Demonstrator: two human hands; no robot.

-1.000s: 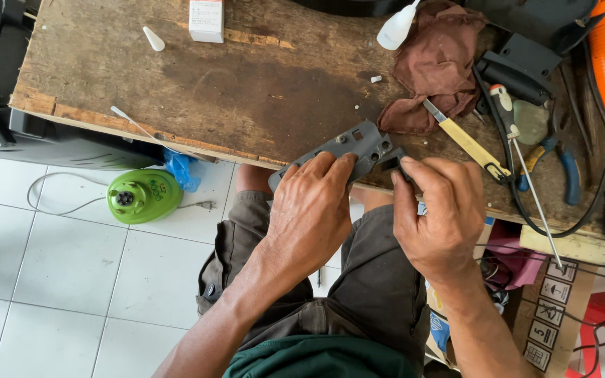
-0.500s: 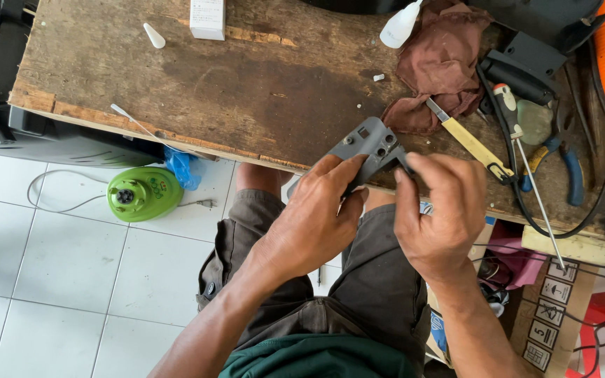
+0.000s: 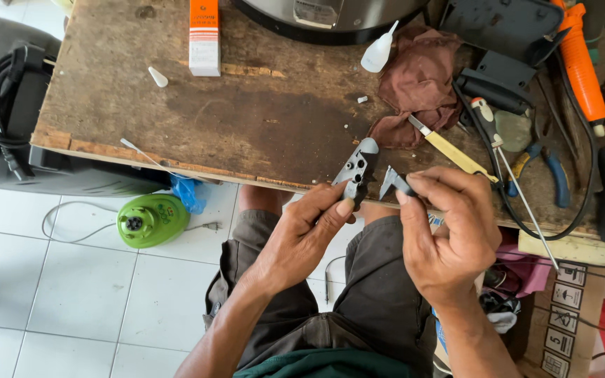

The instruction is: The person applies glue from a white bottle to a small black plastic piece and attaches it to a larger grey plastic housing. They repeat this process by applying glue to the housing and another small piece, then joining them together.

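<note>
Left hand [image 3: 295, 234] pinches a grey perforated plastic plate [image 3: 358, 166]; right hand [image 3: 449, 234] grips a small grey piece [image 3: 392, 182] beside it, over the wooden workbench [image 3: 176, 119].

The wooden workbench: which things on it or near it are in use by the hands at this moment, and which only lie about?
In hand:
- grey metal plate with holes, held by the left hand
- small grey metal piece, pinched by the right hand

Lying about:
- brown crumpled rag
- yellow-handled utility knife
- blue-handled pliers
- orange and white box
- green round device on the floor
</note>
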